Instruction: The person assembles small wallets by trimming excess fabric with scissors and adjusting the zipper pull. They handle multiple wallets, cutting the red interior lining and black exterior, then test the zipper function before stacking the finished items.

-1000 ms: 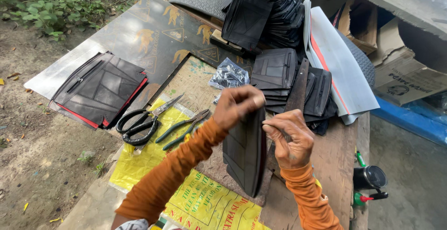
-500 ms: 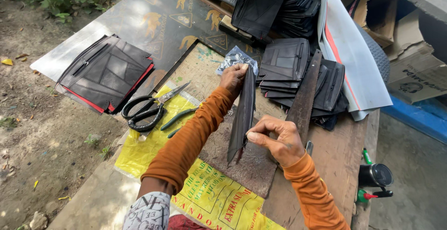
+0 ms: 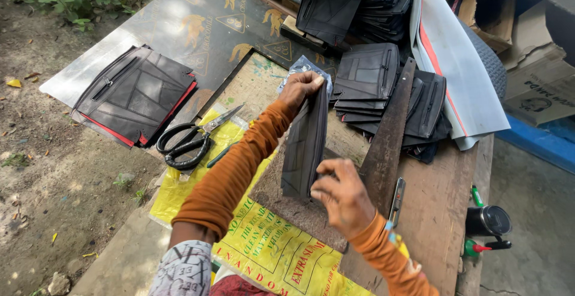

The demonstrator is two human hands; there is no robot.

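Head-camera view: at an outdoor bench [image 3: 431, 212], a person stands a flat black stitched panel [image 3: 304, 146] on edge over a worn board. Left hand [image 3: 302, 86], its grip closed on the panel's far top corner; right hand [image 3: 341, 191] pinches the near lower edge. The step in hand looks like squaring up or checking the piece; any next move would call for steady hold at both ends. Black-handled scissors [image 3: 188, 140] lie to the left on a yellow printed sack [image 3: 269, 251], a long rusty metal strip [image 3: 389, 146] to the right, and stacks of similar dark panels [image 3: 377, 86] beyond.
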